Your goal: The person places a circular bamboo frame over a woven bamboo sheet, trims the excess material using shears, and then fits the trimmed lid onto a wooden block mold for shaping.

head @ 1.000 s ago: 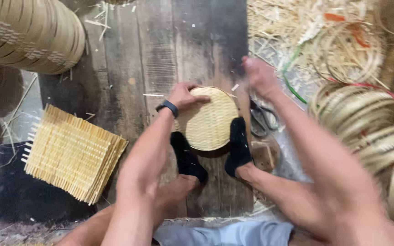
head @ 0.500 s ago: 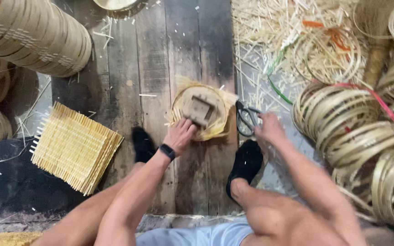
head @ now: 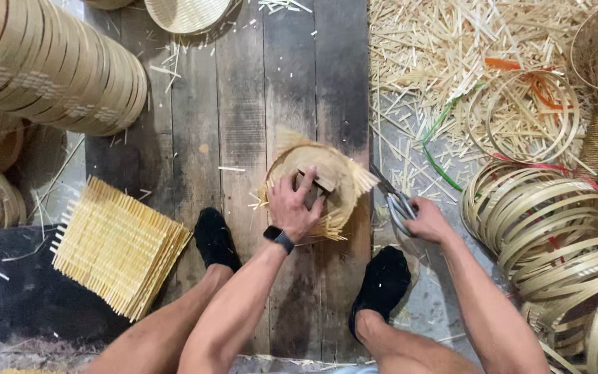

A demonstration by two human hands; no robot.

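Nearest the camera: two bare legs, feet in black socks, the left foot (head: 216, 239) at about 8 o'clock from frame centre, the right foot (head: 381, 282) at about 5 o'clock, both planted on dark wooden floor planks (head: 243, 125).

Just beyond the feet, near centre: left hand (head: 293, 206), black wristband (head: 279, 239) on the wrist, fingers spread and pressing down on a small wooden block (head: 315, 182) that sits on top of a round woven bamboo disc (head: 333, 173). Loose strip ends stick out past the disc's rim at its 3 and 6 o'clock sides. Disc lies flat on the planks, between the two feet and slightly ahead of them.

At 3 o'clock from the disc, just beside it: right hand (head: 427, 220), closed around the handles of a pair of scissors (head: 394, 204); blades point toward the disc's edge.

At 9 o'clock from the left foot: a stack of square woven bamboo mats (head: 115, 246), fringed edges, lying flat.

Right side, 3 to 4 o'clock: bundles of coiled bamboo hoops (head: 548, 228), some tied with red band.

Farther out, 1 o'clock: heap of bamboo trimmings (head: 437, 62), loose thin rings, green and orange strips among them.

Far left, 10 to 11 o'clock: long stack of nested round bamboo trays (head: 50, 66) lying on its side. At 12 o'clock, top edge: one shallow woven basket (head: 187, 14).
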